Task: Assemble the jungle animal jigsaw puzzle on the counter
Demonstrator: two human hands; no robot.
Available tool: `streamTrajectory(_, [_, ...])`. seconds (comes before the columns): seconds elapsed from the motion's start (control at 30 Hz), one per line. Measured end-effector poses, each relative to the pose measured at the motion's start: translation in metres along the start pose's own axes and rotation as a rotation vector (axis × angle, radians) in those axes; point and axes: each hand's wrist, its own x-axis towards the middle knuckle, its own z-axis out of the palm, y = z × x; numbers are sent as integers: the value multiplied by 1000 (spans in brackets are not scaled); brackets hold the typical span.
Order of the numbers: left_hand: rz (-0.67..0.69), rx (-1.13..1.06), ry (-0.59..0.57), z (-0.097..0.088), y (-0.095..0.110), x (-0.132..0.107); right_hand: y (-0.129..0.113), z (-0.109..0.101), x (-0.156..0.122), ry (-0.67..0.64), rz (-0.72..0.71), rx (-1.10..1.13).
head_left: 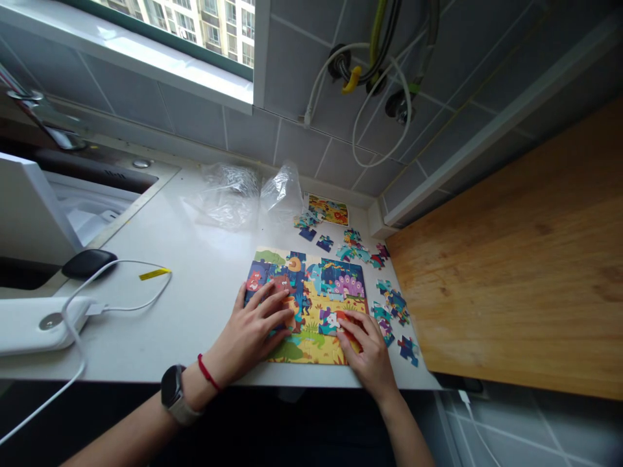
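A partly assembled jigsaw puzzle (311, 344) with colourful cartoon animals lies flat on the white counter (195, 324). My left hand (253, 327) rests on its left half, fingers spread and holding nothing. My right hand (367, 353) is at the puzzle's lower right, its fingertips gripping a red jigsaw piece (349, 319). Several loose pieces (353, 250) lie beyond the puzzle, and more (392, 311) lie to its right. A small picture card (328, 209) sits behind them.
Crumpled clear plastic bags (228, 194) lie behind the puzzle. A white power bank (34, 325) and its cable (121, 285) sit at left, near a black oval object (87, 263). A wooden board (506, 246) adjoins the counter's right edge, and hoses (374, 84) hang on the tiled wall.
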Motion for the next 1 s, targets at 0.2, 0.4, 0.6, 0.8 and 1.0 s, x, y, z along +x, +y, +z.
streamTrajectory(0.2, [-12,-4,2,-1,1,-1,-1,0,2,18,-6,-2])
streamTrajectory(0.4, [17,3,5,-1,-3,-1,-3,2,2,17,32,8])
streamTrajectory(0.6, [120,56,31,7,-18,-3,-4,3,-2,8,98,53])
streamTrajectory(0.8, [78,14,-97,-2,-24,-4,-4,1,-2,43,102,140])
streamTrajectory(1.0, [123,-109,-137,-27,-26,18,-13,-6,-14,256,86,80])
